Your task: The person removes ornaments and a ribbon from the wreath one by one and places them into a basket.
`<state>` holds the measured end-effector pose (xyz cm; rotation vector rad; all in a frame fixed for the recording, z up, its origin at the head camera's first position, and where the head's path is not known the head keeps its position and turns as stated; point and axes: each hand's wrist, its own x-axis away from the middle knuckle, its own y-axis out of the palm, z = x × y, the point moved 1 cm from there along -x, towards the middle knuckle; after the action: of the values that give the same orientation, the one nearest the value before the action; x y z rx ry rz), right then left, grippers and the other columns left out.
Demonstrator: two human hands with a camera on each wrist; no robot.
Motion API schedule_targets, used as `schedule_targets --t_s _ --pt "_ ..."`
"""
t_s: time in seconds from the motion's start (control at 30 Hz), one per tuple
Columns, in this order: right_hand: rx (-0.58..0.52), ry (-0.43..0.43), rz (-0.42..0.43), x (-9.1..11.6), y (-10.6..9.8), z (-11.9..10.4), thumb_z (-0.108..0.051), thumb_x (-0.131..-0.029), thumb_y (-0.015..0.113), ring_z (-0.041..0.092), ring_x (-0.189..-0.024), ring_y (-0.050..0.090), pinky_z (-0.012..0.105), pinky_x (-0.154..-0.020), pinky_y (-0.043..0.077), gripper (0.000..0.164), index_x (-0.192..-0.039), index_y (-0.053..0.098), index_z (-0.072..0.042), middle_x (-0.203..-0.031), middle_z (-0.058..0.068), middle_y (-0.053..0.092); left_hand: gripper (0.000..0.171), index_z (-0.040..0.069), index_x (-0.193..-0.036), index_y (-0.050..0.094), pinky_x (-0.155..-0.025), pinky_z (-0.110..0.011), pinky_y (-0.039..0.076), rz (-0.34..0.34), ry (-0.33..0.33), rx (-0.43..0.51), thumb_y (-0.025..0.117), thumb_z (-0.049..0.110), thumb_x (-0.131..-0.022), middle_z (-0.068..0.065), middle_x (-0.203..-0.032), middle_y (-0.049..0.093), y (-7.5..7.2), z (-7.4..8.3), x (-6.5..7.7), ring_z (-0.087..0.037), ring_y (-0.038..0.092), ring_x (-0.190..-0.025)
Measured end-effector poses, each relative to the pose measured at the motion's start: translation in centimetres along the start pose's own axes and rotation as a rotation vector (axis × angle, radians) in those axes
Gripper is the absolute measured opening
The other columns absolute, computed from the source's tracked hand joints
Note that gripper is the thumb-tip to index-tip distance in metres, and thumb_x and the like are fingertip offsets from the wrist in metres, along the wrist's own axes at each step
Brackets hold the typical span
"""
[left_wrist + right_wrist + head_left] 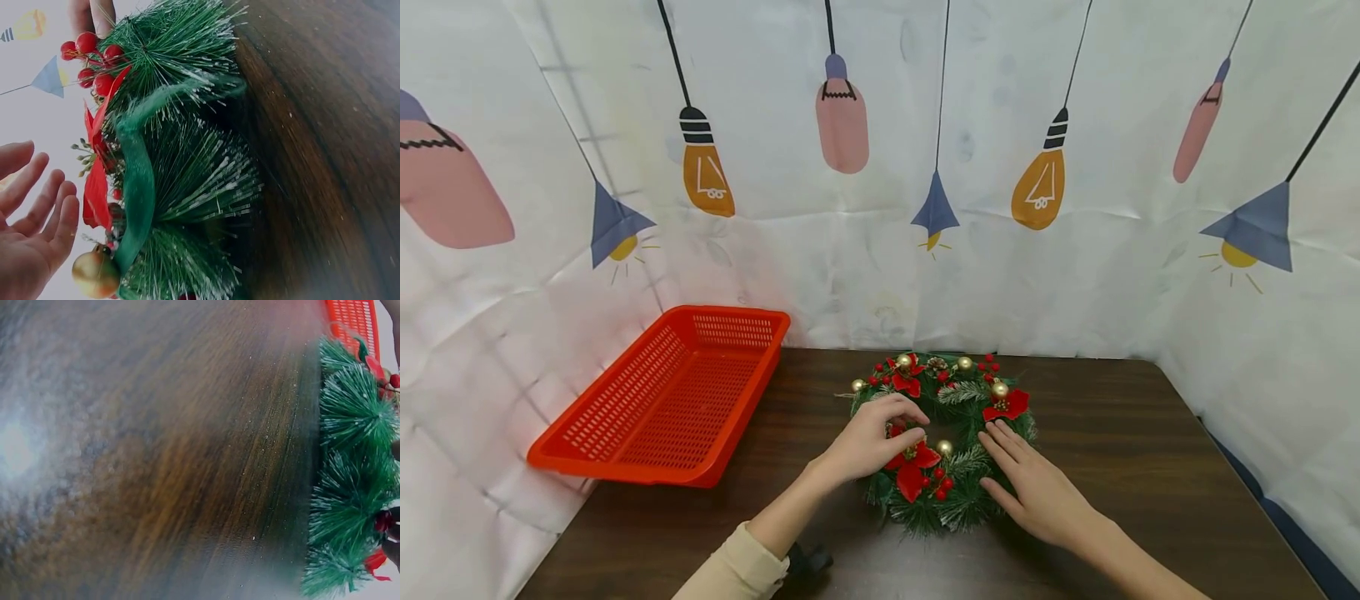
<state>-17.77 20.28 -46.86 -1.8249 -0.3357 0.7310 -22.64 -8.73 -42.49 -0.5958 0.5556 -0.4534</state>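
My left hand (pixel 868 437) curves loosely, pinching nothing, over the wreath (pixel 966 393) on the table (pixel 1112 433), my right hand (pixel 1041 496) spread at its right side, seemingly adjusting trimmings, which probably calls for a light pinch next.

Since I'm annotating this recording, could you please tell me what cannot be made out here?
Head view: part of the Christmas wreath, hidden by the left grip.
Head view: identity of the black object, partly hidden by the cream sleeve.
Right wrist view: most of the red plastic basket, cut off by the top edge.
All views: the wreath's underside, hidden against the tabletop.
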Motion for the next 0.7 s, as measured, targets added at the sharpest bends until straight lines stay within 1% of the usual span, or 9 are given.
schedule_targets --t_s 0.2,0.37,0.5,0.6,0.7 --pt "-0.007 -0.01 0.007 -0.1 -0.1 0.0 -0.038 -0.102 0.066 0.037 -0.148 0.033 0.054 -0.109 0.042 0.066 -0.153 0.046 0.0 -0.159 0.019 0.04 0.013 0.016 -0.112 0.074 -0.084 -0.03 0.056 -0.068 -0.003 0.049 0.072 0.016 -0.099 0.007 -0.113 0.068 0.5 -0.3 -0.8 -0.007 0.065 -0.094" --pt "0.004 -0.025 0.035 0.0 -0.2 -0.1 -0.036 -0.102 0.067 0.039 -0.146 0.036 0.055 -0.106 0.044 0.065 -0.151 0.048 0.001 -0.157 0.02 0.042 0.016 0.014 -0.115 0.074 -0.084 -0.026 0.055 -0.134 -0.024 0.093 0.071 0.016 -0.1 0.0 -0.114 0.069 1.0 -0.4 -1.5 -0.005 0.065 -0.097" --pt "0.0 -0.022 0.034 0.0 -0.2 -0.1 -0.036 -0.101 0.067 0.038 -0.146 0.036 0.055 -0.106 0.043 0.065 -0.151 0.048 0.001 -0.157 0.019 0.042 0.019 0.007 -0.118 0.073 -0.086 -0.025 0.055 -0.182 -0.037 0.121 0.07 0.013 -0.1 -0.006 -0.116 0.07 1.3 -0.4 -1.9 -0.005 0.066 -0.099" --pt "-0.013 -0.011 0.019 0.1 -0.2 0.0 -0.036 -0.101 0.067 0.037 -0.147 0.034 0.055 -0.107 0.043 0.065 -0.152 0.047 0.0 -0.158 0.018 0.041 0.022 0.004 -0.12 0.072 -0.086 -0.024 0.055 -0.212 -0.043 0.114 0.07 0.012 -0.1 -0.005 -0.115 0.07 1.6 -0.3 -2.1 -0.005 0.067 -0.1" --pt "-0.027 0.001 0.005 0.1 -0.1 0.0 -0.036 -0.101 0.067 0.036 -0.148 0.033 0.055 -0.108 0.042 0.066 -0.153 0.047 0.0 -0.159 0.018 0.04 0.023 0.003 -0.121 0.072 -0.084 -0.023 0.055 -0.238 -0.055 0.115 0.07 0.013 -0.1 -0.002 -0.113 0.071 1.8 -0.3 -2.3 -0.005 0.068 -0.098"
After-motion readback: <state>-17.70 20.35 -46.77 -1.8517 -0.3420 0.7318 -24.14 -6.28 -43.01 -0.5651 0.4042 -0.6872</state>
